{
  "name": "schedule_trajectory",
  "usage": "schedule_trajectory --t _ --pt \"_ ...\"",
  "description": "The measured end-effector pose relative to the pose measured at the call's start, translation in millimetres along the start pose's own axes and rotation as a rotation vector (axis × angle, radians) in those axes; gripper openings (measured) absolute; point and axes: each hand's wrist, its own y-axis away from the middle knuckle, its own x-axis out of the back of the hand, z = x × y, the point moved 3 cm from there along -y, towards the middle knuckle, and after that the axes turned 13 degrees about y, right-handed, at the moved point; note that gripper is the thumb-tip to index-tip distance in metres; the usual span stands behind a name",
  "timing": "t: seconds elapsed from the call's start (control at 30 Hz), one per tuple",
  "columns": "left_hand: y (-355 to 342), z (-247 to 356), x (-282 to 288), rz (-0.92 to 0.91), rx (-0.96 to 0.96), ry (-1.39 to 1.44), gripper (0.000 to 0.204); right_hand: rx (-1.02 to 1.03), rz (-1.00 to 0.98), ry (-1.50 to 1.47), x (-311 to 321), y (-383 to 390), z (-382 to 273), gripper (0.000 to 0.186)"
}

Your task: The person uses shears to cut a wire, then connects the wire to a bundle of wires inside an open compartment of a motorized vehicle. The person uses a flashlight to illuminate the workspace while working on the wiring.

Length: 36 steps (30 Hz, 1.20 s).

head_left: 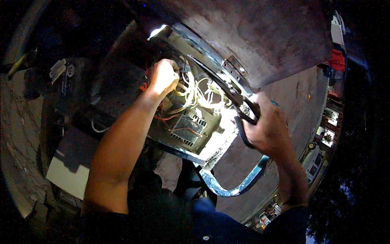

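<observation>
My left hand is closed in a fist at the far left side of a bundle of pale wires. What it grips is hidden by the fingers. In my right hand is a pair of dark scissors, with black handle loops around my fingers and long blades slanting up and left over the wires. The wires lie in an open metal compartment, brightly lit. Below them sits a grey vented metal unit with thin red wires beside it.
A hinged panel stands raised at the far side, its hinge near the scissors. A blue bent tube juts from the compartment's near right. A bright lamp shines at the top. A pale board lies lower left; a white vehicle stands right.
</observation>
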Motion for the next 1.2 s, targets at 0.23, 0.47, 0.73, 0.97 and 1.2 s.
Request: schedule_trajectory --t 0.23,0.47,0.73,0.97,1.2 --pt "-3 0 -1 0.092 -0.023 0.061 0.014 0.179 -0.198 0.007 -49 -54 5 0.046" --pt "-10 -23 -6 0.170 -0.170 0.126 0.011 0.073 -0.278 0.189 -76 -83 7 0.059" --pt "-1 -11 -5 0.141 -0.072 0.106 0.015 0.058 -0.342 0.219 -78 -85 -1 0.059" --pt "-1 -6 0 0.086 -0.023 0.043 0.019 0.083 -0.491 0.306 -72 -88 -33 0.058" --pt "-2 -4 -2 0.087 -0.012 0.028 0.019 0.383 -0.333 0.307 -103 -89 -7 0.052"
